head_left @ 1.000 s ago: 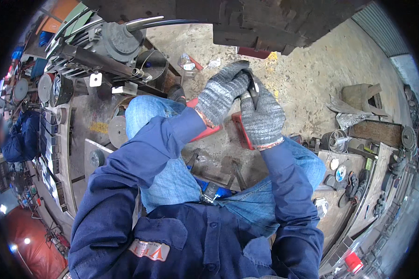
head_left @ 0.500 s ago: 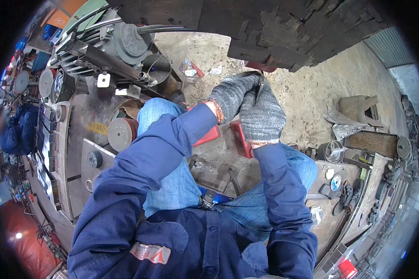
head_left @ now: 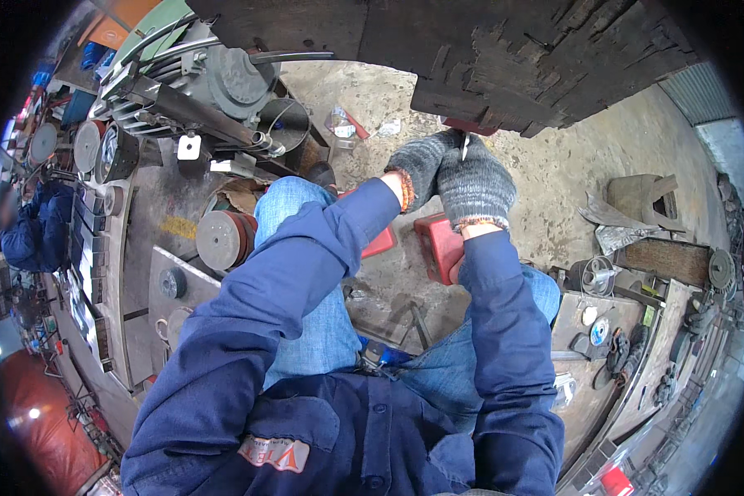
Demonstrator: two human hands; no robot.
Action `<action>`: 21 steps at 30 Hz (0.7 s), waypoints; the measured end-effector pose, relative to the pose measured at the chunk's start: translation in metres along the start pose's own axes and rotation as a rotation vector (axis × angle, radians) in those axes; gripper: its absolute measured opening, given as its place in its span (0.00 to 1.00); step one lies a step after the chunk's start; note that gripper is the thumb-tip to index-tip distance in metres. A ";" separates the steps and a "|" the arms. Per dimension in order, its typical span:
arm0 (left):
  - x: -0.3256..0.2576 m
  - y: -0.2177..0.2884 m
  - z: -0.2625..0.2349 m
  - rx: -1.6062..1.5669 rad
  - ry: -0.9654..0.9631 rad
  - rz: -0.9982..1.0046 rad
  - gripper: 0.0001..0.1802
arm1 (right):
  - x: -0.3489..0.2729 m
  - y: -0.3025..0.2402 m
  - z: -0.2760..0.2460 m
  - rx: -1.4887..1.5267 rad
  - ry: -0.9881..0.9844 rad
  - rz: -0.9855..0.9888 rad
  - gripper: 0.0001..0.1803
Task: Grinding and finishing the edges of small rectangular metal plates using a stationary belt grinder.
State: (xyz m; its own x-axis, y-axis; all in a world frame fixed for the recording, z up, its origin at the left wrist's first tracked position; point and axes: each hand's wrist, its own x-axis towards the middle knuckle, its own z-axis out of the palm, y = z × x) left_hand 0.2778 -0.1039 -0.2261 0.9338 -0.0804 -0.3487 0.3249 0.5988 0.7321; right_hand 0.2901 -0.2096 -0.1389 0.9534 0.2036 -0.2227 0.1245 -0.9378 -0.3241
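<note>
Grey knitted gloves cover both hands, which meet in front of me below the edge of a dark, rough board. My left hand (head_left: 426,168) is closed, its fingertips close against the other glove. My right hand (head_left: 476,186) is also closed, wrapped around a thin, shiny metal piece (head_left: 465,148) whose narrow part shows between the gloves. The piece's exact kind and the rest of it are hidden. Just beyond the fingertips, a red curved edge (head_left: 478,128) shows under the board. Red blocks, one (head_left: 441,244) below my right wrist and another (head_left: 380,243) by my left sleeve, sit between my knees.
The dark board (head_left: 488,70) hangs over the far side. A grey motor (head_left: 240,80) with a metal frame stands at far left, near grinding discs (head_left: 221,240). On the right, a bench (head_left: 574,322) carries discs and parts. Another person (head_left: 37,227) sits at far left.
The whole view has shifted slightly. Both gloved hands stay together under the board, and the metal piece now shows a brighter, lighter face between them.
</note>
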 end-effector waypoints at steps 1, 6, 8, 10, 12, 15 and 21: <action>-0.001 0.000 -0.003 -0.009 -0.021 0.029 0.20 | 0.004 -0.002 0.002 -0.002 -0.016 0.004 0.23; -0.019 0.013 0.015 0.235 0.222 -0.078 0.25 | 0.000 0.031 -0.002 0.132 -0.151 -0.131 0.25; -0.033 0.019 0.004 0.346 0.124 0.025 0.25 | -0.008 0.047 -0.003 0.184 -0.147 -0.137 0.25; -0.044 0.023 -0.011 0.853 -0.098 0.328 0.23 | -0.018 0.058 -0.008 0.534 -0.238 -0.147 0.24; -0.057 0.036 0.001 0.743 -0.110 0.200 0.21 | -0.025 0.066 -0.007 0.588 -0.194 -0.121 0.22; -0.064 0.039 0.009 0.722 0.068 0.066 0.20 | -0.033 0.064 0.013 1.007 -0.087 0.186 0.22; -0.059 0.009 0.006 0.894 0.126 0.319 0.16 | -0.046 0.041 0.045 1.526 -0.329 0.233 0.28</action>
State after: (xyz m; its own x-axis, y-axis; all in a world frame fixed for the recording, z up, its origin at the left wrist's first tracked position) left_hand 0.2264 -0.0985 -0.1949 0.9921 0.0989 -0.0778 0.1009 -0.2568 0.9612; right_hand 0.2385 -0.2451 -0.1836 0.7871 0.3411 -0.5139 -0.5869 0.1580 -0.7941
